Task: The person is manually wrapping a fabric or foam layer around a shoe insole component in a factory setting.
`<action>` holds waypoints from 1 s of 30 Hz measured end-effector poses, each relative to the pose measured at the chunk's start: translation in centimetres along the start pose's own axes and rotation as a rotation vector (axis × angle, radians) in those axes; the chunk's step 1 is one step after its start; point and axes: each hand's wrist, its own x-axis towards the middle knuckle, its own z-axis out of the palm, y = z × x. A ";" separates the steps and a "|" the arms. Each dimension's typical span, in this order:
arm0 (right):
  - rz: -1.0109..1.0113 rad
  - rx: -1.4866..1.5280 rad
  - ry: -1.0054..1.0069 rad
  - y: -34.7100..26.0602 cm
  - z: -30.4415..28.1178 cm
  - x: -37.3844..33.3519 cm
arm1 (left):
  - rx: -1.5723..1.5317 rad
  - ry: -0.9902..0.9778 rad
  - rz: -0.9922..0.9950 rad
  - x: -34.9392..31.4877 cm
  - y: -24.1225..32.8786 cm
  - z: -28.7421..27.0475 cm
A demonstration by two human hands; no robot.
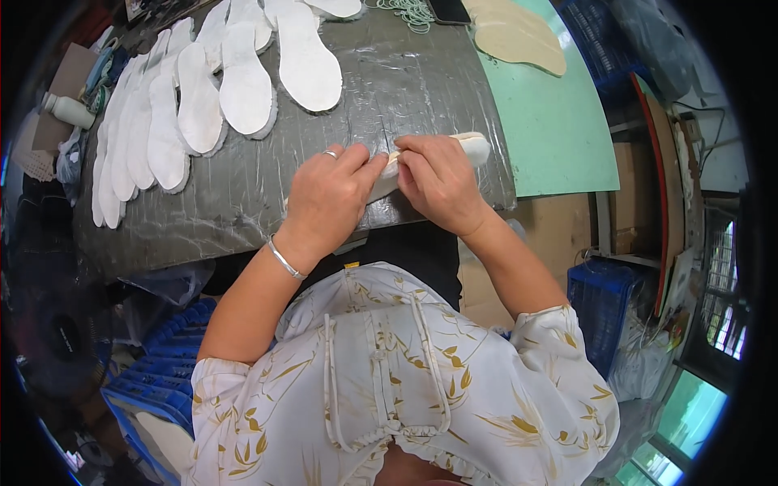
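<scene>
A long white insole (476, 151) with a cream-coloured strip along its upper edge lies near the front right of the dark table. Both my hands are on it, close together. My left hand (332, 190) has its fingers curled and pressed against its edge, a ring and a bracelet showing. My right hand (440, 180) pinches the cream edge between thumb and fingers. The insole's left part is mostly hidden behind my hands. To the left, several white insoles (309, 69) with fuzzy edges lie overlapping in a fanned row.
The dark plastic-covered table (405, 89) has a phone (449, 10) and pale green cords (412, 12) at its far edge. On the right, a cream sheet (517, 36) rests on a green board (559, 130). Blue crates (598, 312) and a white bottle (68, 110) stand around.
</scene>
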 end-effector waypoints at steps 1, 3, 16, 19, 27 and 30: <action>0.003 -0.001 0.000 0.1 0.0 -0.1 | -0.002 -0.002 0.001 0.1 0.0 0.1; 0.011 0.023 -0.013 0.3 -0.1 -0.4 | 0.003 -0.022 -0.008 0.3 0.1 0.0; 0.315 0.223 0.041 -0.7 -2.7 -0.3 | -0.059 -0.143 -0.081 1.4 1.2 0.2; 0.424 0.150 0.109 1.0 -4.0 -2.1 | -0.057 -0.147 -0.064 1.3 1.1 0.1; 0.276 0.019 -0.042 0.0 -4.1 -2.3 | -0.069 -0.140 -0.033 1.8 1.7 0.2; 0.217 -0.012 -0.079 0.2 -3.9 -2.0 | -0.067 -0.120 -0.046 1.8 2.0 0.5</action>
